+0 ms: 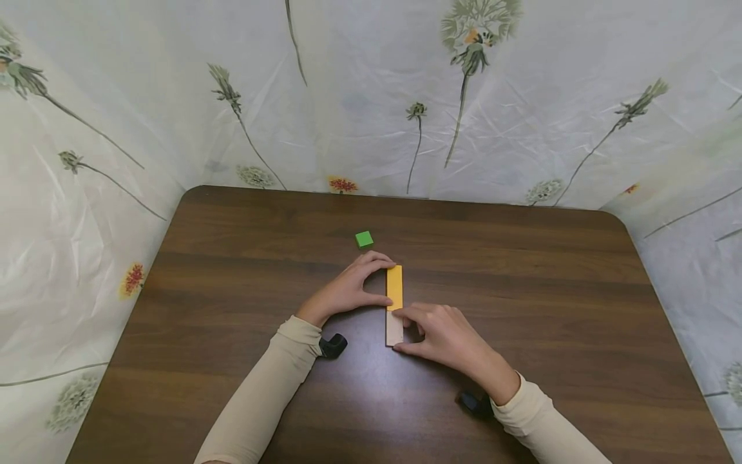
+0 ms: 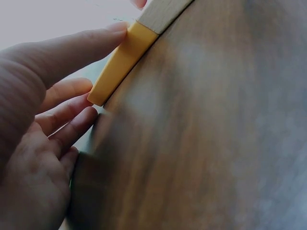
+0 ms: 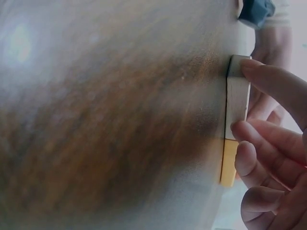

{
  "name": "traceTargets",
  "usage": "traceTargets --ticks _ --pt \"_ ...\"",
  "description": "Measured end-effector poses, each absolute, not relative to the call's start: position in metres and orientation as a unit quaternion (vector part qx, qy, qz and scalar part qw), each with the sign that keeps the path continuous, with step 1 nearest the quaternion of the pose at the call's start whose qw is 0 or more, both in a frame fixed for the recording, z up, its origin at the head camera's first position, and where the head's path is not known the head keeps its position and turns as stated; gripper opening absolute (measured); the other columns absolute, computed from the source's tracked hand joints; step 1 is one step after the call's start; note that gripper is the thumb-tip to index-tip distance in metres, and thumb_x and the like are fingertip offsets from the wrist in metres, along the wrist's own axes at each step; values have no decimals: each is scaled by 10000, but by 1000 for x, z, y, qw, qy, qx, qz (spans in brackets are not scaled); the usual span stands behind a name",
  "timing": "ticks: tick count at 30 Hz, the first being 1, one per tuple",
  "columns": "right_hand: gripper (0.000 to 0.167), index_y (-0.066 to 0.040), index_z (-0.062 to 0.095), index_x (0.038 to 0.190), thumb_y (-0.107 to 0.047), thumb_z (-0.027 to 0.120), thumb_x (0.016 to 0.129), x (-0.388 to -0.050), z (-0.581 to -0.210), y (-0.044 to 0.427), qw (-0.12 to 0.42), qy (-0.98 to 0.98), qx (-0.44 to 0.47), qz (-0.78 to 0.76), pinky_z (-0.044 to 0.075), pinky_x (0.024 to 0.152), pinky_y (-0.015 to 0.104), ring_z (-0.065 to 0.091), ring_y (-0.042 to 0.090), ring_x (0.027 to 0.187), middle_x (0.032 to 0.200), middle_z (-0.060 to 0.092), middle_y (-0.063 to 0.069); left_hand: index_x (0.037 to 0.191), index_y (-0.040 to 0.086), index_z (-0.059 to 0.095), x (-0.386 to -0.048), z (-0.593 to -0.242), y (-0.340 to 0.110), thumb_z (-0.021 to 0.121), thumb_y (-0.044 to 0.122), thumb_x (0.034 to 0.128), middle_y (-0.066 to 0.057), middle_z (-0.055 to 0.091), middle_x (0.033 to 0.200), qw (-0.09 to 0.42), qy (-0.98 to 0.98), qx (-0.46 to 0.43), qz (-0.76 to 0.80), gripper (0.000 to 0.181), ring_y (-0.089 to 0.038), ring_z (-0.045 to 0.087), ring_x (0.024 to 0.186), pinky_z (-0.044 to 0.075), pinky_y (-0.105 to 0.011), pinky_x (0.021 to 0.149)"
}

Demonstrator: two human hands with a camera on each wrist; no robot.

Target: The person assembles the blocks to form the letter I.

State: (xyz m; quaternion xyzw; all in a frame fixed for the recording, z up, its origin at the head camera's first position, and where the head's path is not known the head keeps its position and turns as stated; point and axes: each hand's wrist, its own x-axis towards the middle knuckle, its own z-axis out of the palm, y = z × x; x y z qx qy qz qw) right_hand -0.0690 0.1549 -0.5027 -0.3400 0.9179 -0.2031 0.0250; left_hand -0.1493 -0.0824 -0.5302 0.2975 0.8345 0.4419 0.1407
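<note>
On brown tabletop, 2 hands grip yellow block, pale block.

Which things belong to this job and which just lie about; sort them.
In use:
yellow block, held by the left hand
pale block, held by the right hand

Lying about, it seems:
green block, held by neither hand

On my remote feed, the right hand pinches the pale block; the yellow block abuts its end.
</note>
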Motion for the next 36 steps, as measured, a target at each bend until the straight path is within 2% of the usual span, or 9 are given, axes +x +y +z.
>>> traceTargets --ticks 16,36 --pt "475 -166 749 1155 -404 909 776 -70 -499 155 30 917 -341 -204 377 576 151 438 -44 661 868 662 -98 1464 110 564 -150 -529 -81 860 295 865 -29 496 1474 143 832 295 448 693 -222 436 1431 354 -460 1225" --pt "465 -172 743 1107 -411 921 751 -70 -504 156 10 915 -347 -205 377 568 151 428 -51 645 852 654 -109 1485 130 552 -149 -534 -82 865 320 858 -35 482 1480 134 833 300 445 726 -225 430 1436 359 -466 1224"
